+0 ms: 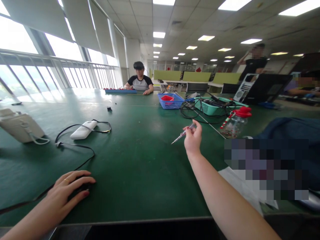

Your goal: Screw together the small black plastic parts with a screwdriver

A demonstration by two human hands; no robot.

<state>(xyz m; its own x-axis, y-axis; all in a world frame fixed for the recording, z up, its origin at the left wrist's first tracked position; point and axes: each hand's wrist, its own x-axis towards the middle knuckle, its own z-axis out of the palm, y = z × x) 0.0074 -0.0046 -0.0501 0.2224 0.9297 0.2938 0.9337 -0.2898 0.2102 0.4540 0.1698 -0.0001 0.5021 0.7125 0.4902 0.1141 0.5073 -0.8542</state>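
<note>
My right hand (193,138) is raised above the green table (140,173), its fingers pinched round a small screwdriver (181,136) with a clear handle. The thin metal tip points down and to the left. Near the table's front edge, my left hand (67,190) curls over a small black object (83,187), its thumb and fingers on either side; most of that object is hidden, so its kind cannot be made out. Beyond this hand lies a white, rounded device (83,130) with a black strap (87,151) looped about it.
A beige case (21,126) stands at far left. Blue (170,101) and green (212,106) baskets with tangled cables sit at the back, near a red-lidded bottle (236,123). Dark cloth (297,133) and white paper (240,180) lie right. A person (140,81) sits opposite.
</note>
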